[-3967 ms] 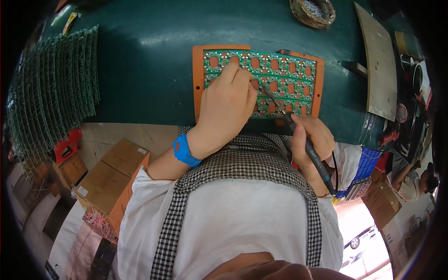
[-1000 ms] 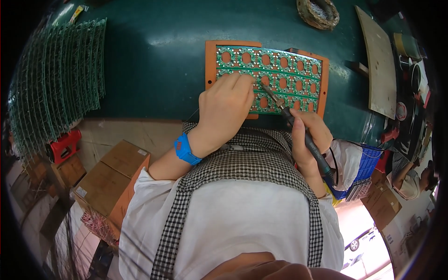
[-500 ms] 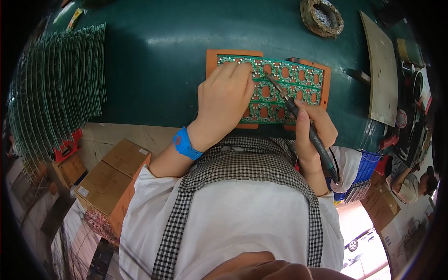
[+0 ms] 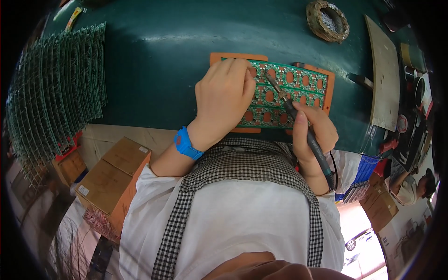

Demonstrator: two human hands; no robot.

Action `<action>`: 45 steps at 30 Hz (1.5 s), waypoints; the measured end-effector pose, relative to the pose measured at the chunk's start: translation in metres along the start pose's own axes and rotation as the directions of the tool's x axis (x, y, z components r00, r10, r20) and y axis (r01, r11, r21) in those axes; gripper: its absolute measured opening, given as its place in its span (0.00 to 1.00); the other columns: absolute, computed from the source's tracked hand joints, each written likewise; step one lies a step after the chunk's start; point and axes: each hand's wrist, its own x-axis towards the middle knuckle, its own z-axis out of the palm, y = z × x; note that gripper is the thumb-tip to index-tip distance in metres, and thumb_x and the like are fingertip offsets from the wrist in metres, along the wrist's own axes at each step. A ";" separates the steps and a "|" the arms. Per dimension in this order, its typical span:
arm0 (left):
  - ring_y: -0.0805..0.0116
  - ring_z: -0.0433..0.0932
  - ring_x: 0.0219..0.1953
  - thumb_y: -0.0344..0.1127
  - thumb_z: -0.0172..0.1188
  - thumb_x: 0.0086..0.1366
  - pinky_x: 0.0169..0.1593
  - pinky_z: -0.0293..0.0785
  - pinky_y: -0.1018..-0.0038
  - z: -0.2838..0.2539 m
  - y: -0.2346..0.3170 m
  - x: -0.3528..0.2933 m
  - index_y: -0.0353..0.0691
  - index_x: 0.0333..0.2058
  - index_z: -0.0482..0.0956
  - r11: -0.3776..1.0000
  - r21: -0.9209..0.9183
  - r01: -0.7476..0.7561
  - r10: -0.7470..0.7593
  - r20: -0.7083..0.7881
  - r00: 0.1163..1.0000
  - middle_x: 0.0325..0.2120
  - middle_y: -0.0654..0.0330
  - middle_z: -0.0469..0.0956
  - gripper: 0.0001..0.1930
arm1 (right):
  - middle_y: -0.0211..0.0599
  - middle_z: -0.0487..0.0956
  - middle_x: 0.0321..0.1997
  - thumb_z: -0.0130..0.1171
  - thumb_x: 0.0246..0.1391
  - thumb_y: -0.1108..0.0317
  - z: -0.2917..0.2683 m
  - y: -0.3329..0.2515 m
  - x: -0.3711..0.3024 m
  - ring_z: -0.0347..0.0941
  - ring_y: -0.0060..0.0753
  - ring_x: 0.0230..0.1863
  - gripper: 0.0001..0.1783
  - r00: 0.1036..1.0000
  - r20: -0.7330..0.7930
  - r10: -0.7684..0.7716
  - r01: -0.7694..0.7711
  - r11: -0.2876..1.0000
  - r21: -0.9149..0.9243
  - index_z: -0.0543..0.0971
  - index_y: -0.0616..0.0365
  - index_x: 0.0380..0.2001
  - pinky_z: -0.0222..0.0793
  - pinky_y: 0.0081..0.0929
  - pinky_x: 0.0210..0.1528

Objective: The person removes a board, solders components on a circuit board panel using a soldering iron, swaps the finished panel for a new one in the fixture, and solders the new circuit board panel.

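Circuit panel lies in tray, right of board row

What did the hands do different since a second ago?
The tip of the soldering iron moved from the middle row of the circuit board to its far row, and the left hand slid that way too. Nothing was visibly let go: the right hand still holds the iron. The stack of green boards is still at the left.
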 end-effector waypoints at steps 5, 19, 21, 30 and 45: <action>0.62 0.74 0.27 0.28 0.58 0.52 0.25 0.72 0.68 0.008 -0.004 0.000 0.39 0.25 0.71 0.997 -0.043 -0.062 0.062 -0.011 0.998 0.22 0.59 0.72 0.04 | 0.39 0.79 0.22 0.60 0.42 0.80 0.008 0.002 0.005 0.75 0.30 0.21 0.06 0.998 0.051 -0.041 0.040 0.999 0.008 0.80 0.64 0.28 0.69 0.21 0.24; 0.60 0.74 0.28 0.27 0.58 0.51 0.26 0.72 0.68 -0.007 0.004 -0.026 0.38 0.27 0.71 0.993 -0.118 -0.009 0.022 0.115 0.993 0.27 0.58 0.69 0.05 | 0.37 0.78 0.20 0.58 0.43 0.76 -0.002 0.000 -0.021 0.74 0.32 0.18 0.03 0.989 0.079 -0.126 0.128 0.992 -0.015 0.79 0.63 0.25 0.68 0.23 0.21; 0.61 0.74 0.28 0.27 0.58 0.51 0.26 0.72 0.68 -0.007 0.006 -0.027 0.38 0.27 0.71 0.994 -0.105 -0.021 0.033 0.117 0.993 0.27 0.58 0.68 0.05 | 0.37 0.78 0.19 0.58 0.43 0.76 0.000 -0.001 -0.022 0.74 0.32 0.18 0.03 0.989 0.066 -0.134 0.134 0.991 -0.008 0.79 0.63 0.25 0.68 0.23 0.21; 0.61 0.74 0.27 0.27 0.58 0.52 0.25 0.72 0.68 -0.016 0.008 -0.049 0.38 0.27 0.70 0.976 -0.205 0.076 -0.040 0.174 0.984 0.27 0.58 0.67 0.06 | 0.39 0.78 0.18 0.56 0.42 0.77 -0.011 -0.002 -0.045 0.75 0.35 0.17 0.03 0.987 0.005 -0.162 0.162 0.986 0.030 0.77 0.66 0.22 0.69 0.25 0.20; 0.59 0.74 0.26 0.25 0.58 0.51 0.26 0.72 0.67 -0.025 0.003 -0.067 0.36 0.28 0.71 0.959 -0.264 0.104 -0.059 0.173 0.983 0.26 0.57 0.68 0.06 | 0.38 0.76 0.16 0.56 0.42 0.77 -0.002 -0.005 -0.062 0.72 0.32 0.14 0.02 0.963 0.001 -0.268 0.267 0.960 0.086 0.77 0.66 0.22 0.67 0.23 0.17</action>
